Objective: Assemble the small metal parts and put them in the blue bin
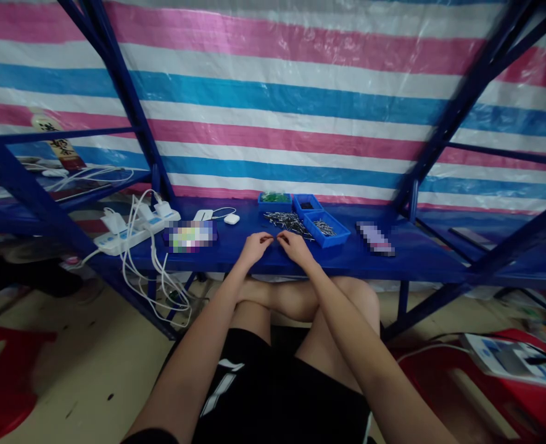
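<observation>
My left hand (256,246) and my right hand (293,245) face each other over the front edge of the blue table (421,256). The fingers of both are pinched together; anything between them is too small to make out. Just beyond lies a loose pile of thin black and silver pieces (287,223). A blue bin (335,240) of small silvery metal pieces stands right of the pile. Behind it, another blue bin (315,200) has dark contents. The third blue bin (273,208) contains green pieces (275,197).
On the left are a white power strip (136,235) with trailing cables, a blurred-out device (192,236) and a white earbud case (231,219). A phone (375,239) lies right. Blue metal posts (129,92) flank the table. A red stool (13,370) stands on the floor.
</observation>
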`<move>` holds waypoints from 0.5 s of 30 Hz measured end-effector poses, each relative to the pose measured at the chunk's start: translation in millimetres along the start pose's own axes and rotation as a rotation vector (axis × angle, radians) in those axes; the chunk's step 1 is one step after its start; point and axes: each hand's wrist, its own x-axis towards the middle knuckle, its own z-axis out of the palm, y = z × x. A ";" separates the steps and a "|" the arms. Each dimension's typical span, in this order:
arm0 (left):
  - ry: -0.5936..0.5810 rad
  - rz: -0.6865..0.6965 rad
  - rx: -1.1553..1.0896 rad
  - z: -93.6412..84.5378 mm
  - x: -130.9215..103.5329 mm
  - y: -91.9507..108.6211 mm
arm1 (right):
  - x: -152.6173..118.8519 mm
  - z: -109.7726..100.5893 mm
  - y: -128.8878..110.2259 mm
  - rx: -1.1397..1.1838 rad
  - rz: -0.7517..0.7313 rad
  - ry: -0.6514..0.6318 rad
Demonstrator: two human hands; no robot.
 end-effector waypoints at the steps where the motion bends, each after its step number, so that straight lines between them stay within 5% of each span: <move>1: 0.006 -0.003 0.004 0.1 0.1 0.1 | 0.0 0.3 0.5 0.003 0.012 0.006; 15: 0.045 0.018 -0.053 0.4 -1.9 -4.4 | 0.4 2.4 0.2 -0.026 0.023 0.004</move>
